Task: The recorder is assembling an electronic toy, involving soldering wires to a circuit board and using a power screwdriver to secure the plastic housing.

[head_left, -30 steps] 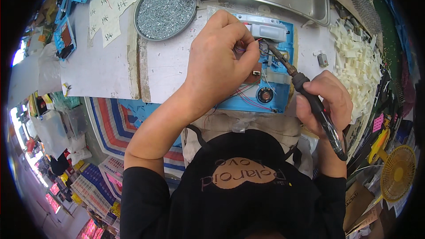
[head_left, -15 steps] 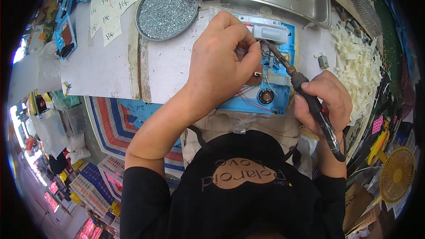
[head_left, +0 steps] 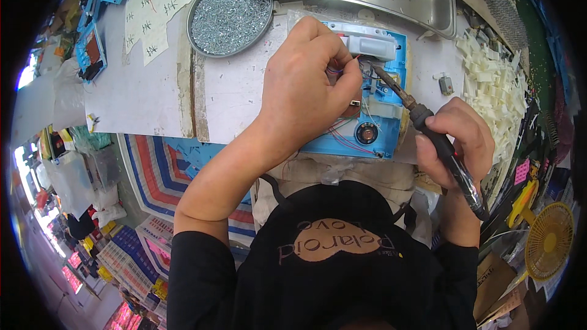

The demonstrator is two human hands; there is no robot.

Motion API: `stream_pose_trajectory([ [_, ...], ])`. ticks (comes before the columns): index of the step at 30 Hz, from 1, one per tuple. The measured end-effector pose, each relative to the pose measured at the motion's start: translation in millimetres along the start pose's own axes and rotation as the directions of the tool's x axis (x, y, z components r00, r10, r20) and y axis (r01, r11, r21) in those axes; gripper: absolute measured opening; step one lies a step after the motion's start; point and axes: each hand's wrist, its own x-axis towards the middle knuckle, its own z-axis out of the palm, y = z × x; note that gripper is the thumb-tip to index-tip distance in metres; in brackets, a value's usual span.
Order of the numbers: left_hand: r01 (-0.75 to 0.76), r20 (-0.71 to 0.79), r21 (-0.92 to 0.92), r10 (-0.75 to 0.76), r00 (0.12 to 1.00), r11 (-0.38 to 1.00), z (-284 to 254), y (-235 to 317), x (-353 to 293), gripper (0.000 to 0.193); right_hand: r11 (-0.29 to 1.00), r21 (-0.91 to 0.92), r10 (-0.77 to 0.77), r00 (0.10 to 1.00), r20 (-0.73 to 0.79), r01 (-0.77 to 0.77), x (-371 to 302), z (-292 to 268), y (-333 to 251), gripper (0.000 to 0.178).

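Observation:
A blue plastic housing lies on the worktable, with a round speaker, thin red wires and a pale plastic box in it. My left hand covers the housing's left part, thumb and forefinger pinched on a thin wire whose end shows at the fingertips. In my right hand is a soldering iron, held by its dark handle like a pen. Its tip points into the housing, just right of my left fingertips; I cannot tell whether it touches anything.
Beyond the housing stand a round tray of small metal screws and a divided steel tray. To the right lie a small metal motor and a heap of cream-coloured strips. A yellow fan is at the lower right.
My right hand has shifted slightly right, drawing the soldering iron's tip a little away from my left fingertips. The left hand has barely moved and keeps its pinch.

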Motion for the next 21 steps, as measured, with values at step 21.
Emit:
stream_pose_trajectory([
  [21,-0.093,-0.058,0.131,0.101,0.993,0.987,4.9,-0.7,-1.2,0.012,1.000,-0.007,0.030,0.999,0.013,-0.030,7.1,6.6,6.8,0.028],
])
